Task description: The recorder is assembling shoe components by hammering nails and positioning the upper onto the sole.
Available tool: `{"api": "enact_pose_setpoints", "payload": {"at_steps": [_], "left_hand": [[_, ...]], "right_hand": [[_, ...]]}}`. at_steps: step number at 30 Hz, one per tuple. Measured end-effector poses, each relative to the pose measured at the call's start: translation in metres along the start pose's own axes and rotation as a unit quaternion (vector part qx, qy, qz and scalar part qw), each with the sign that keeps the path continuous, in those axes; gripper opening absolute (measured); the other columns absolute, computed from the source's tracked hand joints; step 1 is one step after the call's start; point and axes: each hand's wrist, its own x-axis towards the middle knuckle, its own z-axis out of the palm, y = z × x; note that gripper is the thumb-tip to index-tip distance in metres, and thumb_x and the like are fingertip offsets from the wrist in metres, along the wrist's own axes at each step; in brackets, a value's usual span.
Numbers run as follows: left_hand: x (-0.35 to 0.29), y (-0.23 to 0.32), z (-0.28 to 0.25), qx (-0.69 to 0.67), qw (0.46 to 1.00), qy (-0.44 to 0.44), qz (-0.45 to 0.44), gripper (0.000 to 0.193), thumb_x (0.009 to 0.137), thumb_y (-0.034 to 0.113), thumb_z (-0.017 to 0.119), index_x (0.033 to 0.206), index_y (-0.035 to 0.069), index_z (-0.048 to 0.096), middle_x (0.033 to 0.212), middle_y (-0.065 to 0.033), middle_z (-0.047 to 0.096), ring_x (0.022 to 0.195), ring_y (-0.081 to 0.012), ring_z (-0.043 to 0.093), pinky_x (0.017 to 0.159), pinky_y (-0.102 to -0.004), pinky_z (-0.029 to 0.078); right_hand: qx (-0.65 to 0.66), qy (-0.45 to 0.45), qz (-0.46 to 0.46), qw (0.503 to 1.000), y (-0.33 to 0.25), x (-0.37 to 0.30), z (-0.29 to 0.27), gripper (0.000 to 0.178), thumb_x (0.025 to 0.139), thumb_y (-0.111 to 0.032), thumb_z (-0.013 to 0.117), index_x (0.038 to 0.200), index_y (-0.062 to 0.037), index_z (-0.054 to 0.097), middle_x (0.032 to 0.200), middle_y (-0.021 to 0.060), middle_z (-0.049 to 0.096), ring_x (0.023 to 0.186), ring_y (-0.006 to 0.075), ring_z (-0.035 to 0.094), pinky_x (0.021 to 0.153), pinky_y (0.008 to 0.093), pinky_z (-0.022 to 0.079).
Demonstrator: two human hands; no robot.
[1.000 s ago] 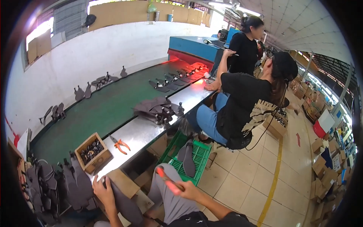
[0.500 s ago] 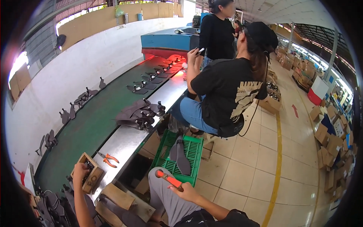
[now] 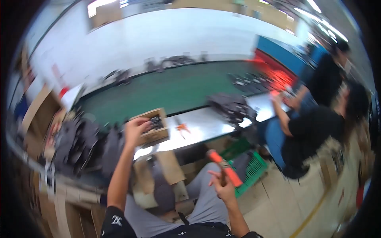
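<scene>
My left hand (image 3: 137,129) reaches to the near left edge of a small wooden box (image 3: 152,138), its fingers curled together; whatever they pinch is hidden. Small dark pieces (image 3: 156,122) lie inside the box. Above my thigh, my right hand (image 3: 224,189) holds an orange-and-brown hand tool (image 3: 217,158), whose exact kind is blurred. Orange-handled pliers (image 3: 182,127) rest on the metal ledge right of the box. In front of my lap, a dark shoe sole (image 3: 162,188) leans on a stand padded with brown cardboard (image 3: 171,166).
A green conveyor belt (image 3: 158,89) runs behind the metal ledge (image 3: 202,123). Dark shoe parts (image 3: 75,144) heap at left; another stack (image 3: 228,105) lies on the ledge. A green crate (image 3: 256,170) stands by my right knee. Two people (image 3: 317,127) are at right.
My view has swung left, blurring the picture. My left hand stays at the wooden box. The orange-and-brown tool remains in my right hand, now tilted differently.
</scene>
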Motion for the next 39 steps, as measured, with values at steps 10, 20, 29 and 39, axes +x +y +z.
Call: {"api": "enact_pose_setpoints", "payload": {"at_steps": [10, 20, 29, 39], "left_hand": [[-0.017, -0.021, -0.022, 0.012, 0.995, 0.084, 0.044, 0.016, 0.086, 0.006, 0.072, 0.096, -0.005, 0.069, 0.082, -0.0091, 0.072, 0.073, -0.0142, 0.068, 0.067, -0.0256, 0.055], [-0.194, 0.114, 0.013, -0.385, 0.922, 0.041, 0.002, 0.019, 0.086, 0.009, 0.075, 0.098, -0.002, 0.064, 0.085, -0.01, 0.068, 0.071, -0.0167, 0.068, 0.057, -0.0271, 0.055], [-0.223, 0.145, -0.005, -0.011, 0.978, 0.044, 0.203, 0.026, 0.079, -0.005, 0.075, 0.103, 0.004, 0.075, 0.093, -0.01, 0.068, 0.081, -0.0189, 0.068, 0.069, -0.0277, 0.056], [-0.165, 0.035, -0.006, 0.145, 0.971, 0.155, 0.111, 0.035, 0.074, 0.014, 0.082, 0.104, 0.0, 0.069, 0.103, -0.012, 0.07, 0.099, -0.0258, 0.067, 0.087, -0.0353, 0.052]], "right_hand": [[0.022, -0.086, -0.009, 0.996, -0.066, 0.039, 0.082, 0.025, 0.1, -0.005, 0.053, 0.12, 0.0059, 0.064, 0.074, 0.0117, 0.066, 0.042, 0.0016, 0.041, 0.04, 0.0182, 0.031], [0.114, -0.179, -0.018, 0.977, -0.102, 0.035, 0.111, 0.027, 0.094, -0.008, 0.066, 0.117, 0.0063, 0.062, 0.091, 0.0187, 0.069, 0.047, 0.004, 0.046, 0.042, 0.0195, 0.037], [0.183, -0.27, -0.016, 0.945, -0.115, 0.025, 0.13, 0.025, 0.085, -0.003, 0.076, 0.108, 0.0034, 0.069, 0.098, 0.0094, 0.067, 0.079, 0.0112, 0.061, 0.067, 0.0227, 0.049], [0.006, -0.219, 0.006, 0.976, -0.08, 0.064, 0.141, 0.012, 0.083, 0.0, 0.072, 0.091, 0.0064, 0.066, 0.103, 0.0125, 0.069, 0.069, 0.009, 0.061, 0.057, 0.0211, 0.048]]}}
